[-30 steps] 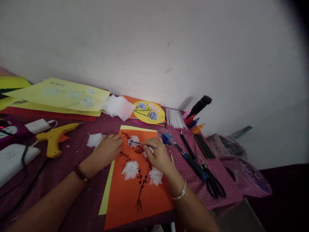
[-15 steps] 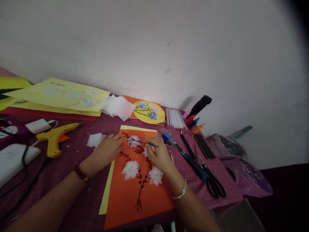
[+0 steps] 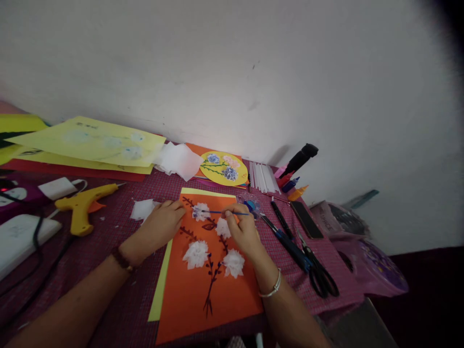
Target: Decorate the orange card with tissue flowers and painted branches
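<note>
My right hand [image 3: 242, 228] pinches a thin blue paintbrush [image 3: 229, 212], its tip touching the top white tissue-paper flower [image 3: 200, 211], which shows bluish-purple marks. That flower sits on an orange sheet [image 3: 181, 299] with painted dark stems and leaves. Lower down are more white flowers, one at the left [image 3: 196, 254] and one at the right [image 3: 234, 264]; another lies partly behind my right hand. My left hand [image 3: 166, 221] rests flat, fingertips on the orange sheet's upper left edge, holding nothing. Beside it is a small stack of white tissue squares [image 3: 142, 210]. Blue paint [image 3: 251, 205] lies in clear plastic.
A yellow glue gun [image 3: 82, 208] and white power strip [image 3: 21, 241] with cables lie left. To the right are a blue cutter [image 3: 293, 249], black scissors [image 3: 319, 273], a phone [image 3: 306, 220], glue sticks [image 3: 264, 177] and paint tubes [image 3: 297, 193]. A finished flower card [image 3: 217, 176] stands behind, near the wall.
My right hand has shifted slightly right with the paintbrush, whose tip moved from the flower's left part toward its right side. My left hand has stayed in place.
</note>
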Demonstrator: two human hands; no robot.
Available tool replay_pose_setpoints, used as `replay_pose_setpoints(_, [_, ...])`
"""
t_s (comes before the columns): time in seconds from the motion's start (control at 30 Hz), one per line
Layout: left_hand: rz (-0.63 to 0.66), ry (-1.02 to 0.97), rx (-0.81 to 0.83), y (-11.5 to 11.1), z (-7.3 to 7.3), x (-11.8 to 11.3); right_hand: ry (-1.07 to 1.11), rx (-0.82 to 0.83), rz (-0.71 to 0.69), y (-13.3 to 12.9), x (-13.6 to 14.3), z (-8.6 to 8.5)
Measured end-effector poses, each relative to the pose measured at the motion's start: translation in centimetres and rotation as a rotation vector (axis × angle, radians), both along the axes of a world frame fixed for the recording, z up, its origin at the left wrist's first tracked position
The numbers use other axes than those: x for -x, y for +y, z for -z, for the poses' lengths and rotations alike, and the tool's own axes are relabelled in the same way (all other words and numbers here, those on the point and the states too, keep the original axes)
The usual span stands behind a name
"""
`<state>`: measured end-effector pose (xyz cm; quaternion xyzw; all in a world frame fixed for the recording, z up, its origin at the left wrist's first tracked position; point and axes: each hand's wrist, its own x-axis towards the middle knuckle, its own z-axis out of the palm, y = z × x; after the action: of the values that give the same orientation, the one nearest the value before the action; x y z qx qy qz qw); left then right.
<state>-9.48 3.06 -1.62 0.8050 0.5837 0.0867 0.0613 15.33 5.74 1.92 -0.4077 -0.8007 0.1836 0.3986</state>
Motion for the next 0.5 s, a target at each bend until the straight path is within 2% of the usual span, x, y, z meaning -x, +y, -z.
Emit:
replay_pose_setpoints(0.1, [-0.007,0.004,0.010,0.0,-0.1,0.0,0.038,0.013,0.028,0.3,0.1,0.5])
replay_pose_setpoints(0.3, [-0.011,0.069,0.033,0.0,0.0,0.0,-0.032,0.009,-0.074,0.7,0.2,1.2])
replay_pose_setpoints(0.5, [-0.012,0.079,0.034,-0.1,-0.2,-0.1,0.065,0.019,0.042,0.5,-0.2,0.9])
